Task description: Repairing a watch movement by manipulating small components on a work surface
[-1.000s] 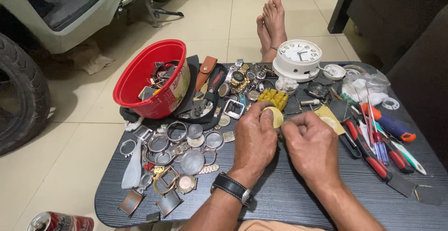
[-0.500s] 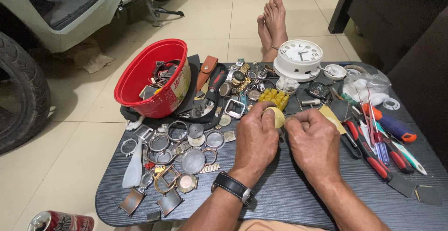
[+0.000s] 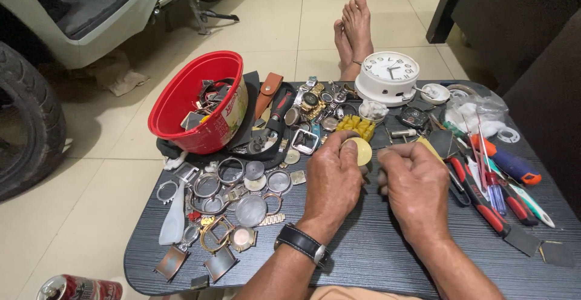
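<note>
Both hands sit just below the middle of the frame, over a dark wood-grain low table (image 3: 387, 263). The left hand (image 3: 331, 182), with a black-strapped wristwatch (image 3: 302, 243) on its wrist, is curled nearly closed and pinches a round pale-yellow disc (image 3: 358, 150) between thumb and fingertips; the disc pokes out at the top of the fist, right at centre frame. The right hand (image 3: 414, 185) is balled up just beside it, fingers folded in toward the left one. Can't tell if it's got anything in there, the knuckles hide it.

Around them it's a proper parts pile. Left of centre there's a scatter of round metal watch cases and bezels (image 3: 236, 194). Upper left of the table is a red plastic bowl (image 3: 181, 103) tipped on its side with watch bits inside. Top centre, a white round alarm clock (image 3: 387, 77) stands at the far edge, with a small yellow lump of something (image 3: 356, 125) in front of it. Over on the right lie red-handled screwdrivers (image 3: 484, 200). Bare feet (image 3: 352, 33) rest on the tiled floor beyond the table, and a red drink can (image 3: 78, 288) sits in the bottom left corner.
</note>
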